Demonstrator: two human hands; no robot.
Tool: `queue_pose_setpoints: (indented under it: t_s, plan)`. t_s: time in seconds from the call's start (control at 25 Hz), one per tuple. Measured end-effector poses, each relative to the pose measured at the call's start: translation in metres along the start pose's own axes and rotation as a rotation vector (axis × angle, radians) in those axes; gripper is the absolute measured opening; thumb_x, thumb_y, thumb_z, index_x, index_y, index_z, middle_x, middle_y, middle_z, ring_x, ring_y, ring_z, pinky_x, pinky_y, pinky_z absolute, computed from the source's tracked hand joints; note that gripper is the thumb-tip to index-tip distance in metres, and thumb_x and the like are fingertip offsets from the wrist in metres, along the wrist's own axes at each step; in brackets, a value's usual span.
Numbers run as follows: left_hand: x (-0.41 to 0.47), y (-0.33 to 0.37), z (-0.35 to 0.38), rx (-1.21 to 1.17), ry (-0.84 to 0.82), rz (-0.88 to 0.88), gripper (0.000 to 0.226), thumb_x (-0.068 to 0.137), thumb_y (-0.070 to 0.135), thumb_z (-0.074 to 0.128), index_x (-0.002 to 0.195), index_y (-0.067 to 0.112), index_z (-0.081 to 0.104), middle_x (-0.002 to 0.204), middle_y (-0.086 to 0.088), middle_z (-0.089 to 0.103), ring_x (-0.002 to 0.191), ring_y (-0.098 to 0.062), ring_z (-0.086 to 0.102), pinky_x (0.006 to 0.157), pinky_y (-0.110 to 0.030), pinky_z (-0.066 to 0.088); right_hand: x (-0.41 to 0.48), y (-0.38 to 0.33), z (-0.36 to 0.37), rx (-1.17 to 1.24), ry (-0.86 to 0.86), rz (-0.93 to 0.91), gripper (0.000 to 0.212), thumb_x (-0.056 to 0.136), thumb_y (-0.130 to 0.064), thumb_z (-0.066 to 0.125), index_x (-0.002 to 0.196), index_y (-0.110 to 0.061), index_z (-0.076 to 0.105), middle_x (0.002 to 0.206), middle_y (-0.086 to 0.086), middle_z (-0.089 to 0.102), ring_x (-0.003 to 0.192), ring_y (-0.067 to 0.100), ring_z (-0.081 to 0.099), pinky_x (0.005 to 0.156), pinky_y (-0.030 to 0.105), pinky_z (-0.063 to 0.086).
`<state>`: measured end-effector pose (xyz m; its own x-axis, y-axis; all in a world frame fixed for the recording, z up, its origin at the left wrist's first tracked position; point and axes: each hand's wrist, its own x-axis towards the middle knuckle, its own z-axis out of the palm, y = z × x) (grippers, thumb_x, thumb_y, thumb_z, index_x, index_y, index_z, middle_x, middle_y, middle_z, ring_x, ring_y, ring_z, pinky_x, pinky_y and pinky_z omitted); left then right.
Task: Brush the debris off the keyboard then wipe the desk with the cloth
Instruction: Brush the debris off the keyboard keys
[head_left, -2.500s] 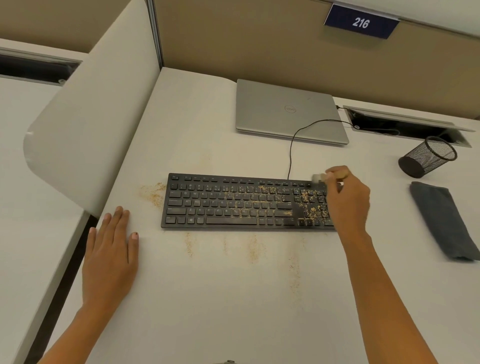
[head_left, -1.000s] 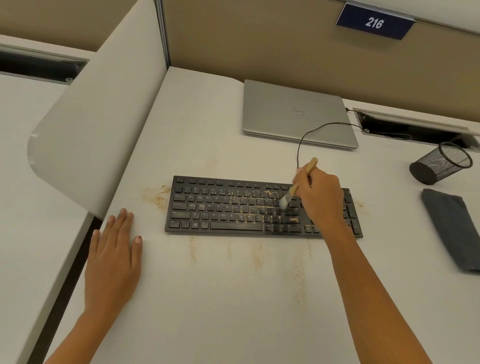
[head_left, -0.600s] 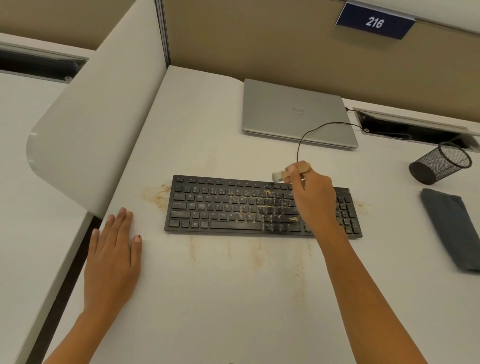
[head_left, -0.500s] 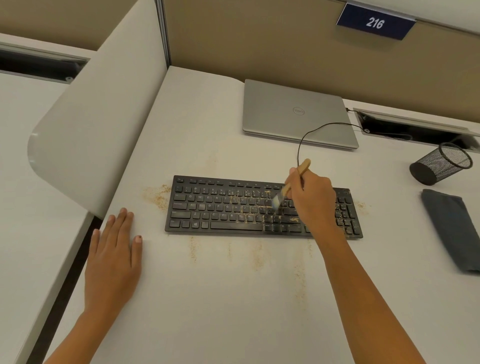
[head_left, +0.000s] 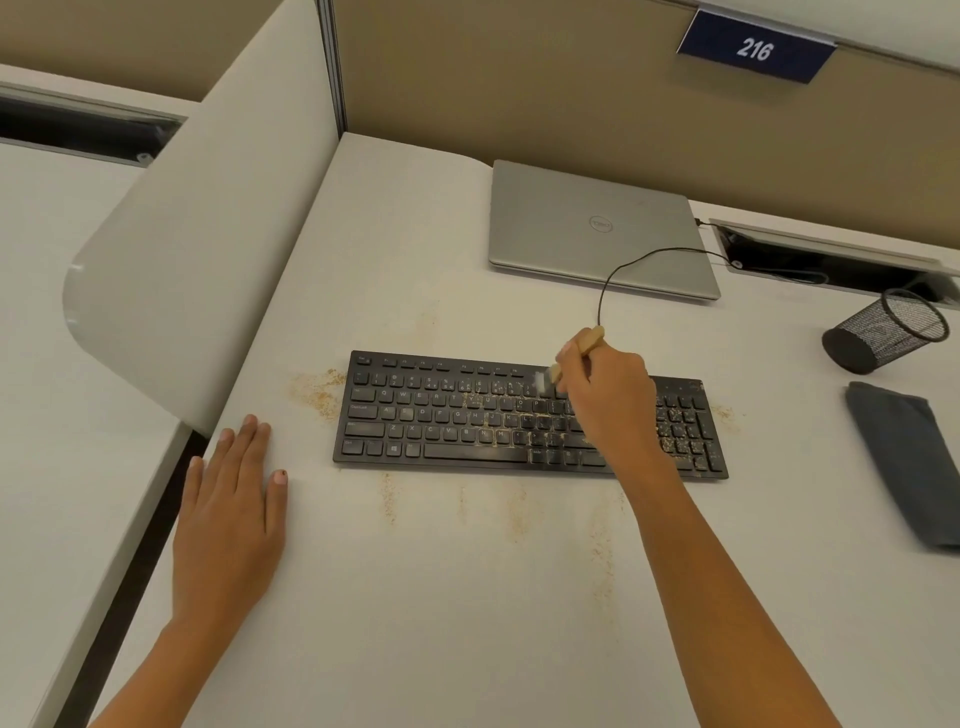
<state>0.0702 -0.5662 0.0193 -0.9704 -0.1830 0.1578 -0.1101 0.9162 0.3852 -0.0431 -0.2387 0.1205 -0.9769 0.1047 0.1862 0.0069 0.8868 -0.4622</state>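
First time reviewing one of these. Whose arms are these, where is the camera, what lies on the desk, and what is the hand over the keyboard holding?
No machine here: a person works bare-handed, and one camera worn on their head looks down at the desk. The right hand grips a wooden-handled brush, its bristles at the upper rows of the keyboard, which carries tan debris. More lies on the desk around it. The left hand rests flat on the desk. Also: a closed laptop, a tipped mesh cup, a folded grey cloth.

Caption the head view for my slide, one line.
Right hand holds a small brush over the debris-strewn keyboard, left hand rests flat on the desk, folded cloth lies to the right.
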Motion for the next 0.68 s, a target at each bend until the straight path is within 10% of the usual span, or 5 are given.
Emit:
queue_pose_setpoints:
  t_s: [0.68]
  plan:
    - [-0.001, 0.001, -0.003, 0.003, -0.004, -0.001, 0.064, 0.101, 0.041, 0.019, 0.153, 0.007, 0.033, 0.159, -0.007, 0.031, 0.149, -0.021, 0.020, 0.123, -0.032, 0.001, -0.002, -0.010, 0.004, 0.044, 0.019, 0.008, 0.039, 0.103, -0.035, 0.038, 0.086, -0.013, 0.066, 0.065, 0.002, 0.064, 0.053, 0.015, 0.054, 0.046, 0.026, 0.036]
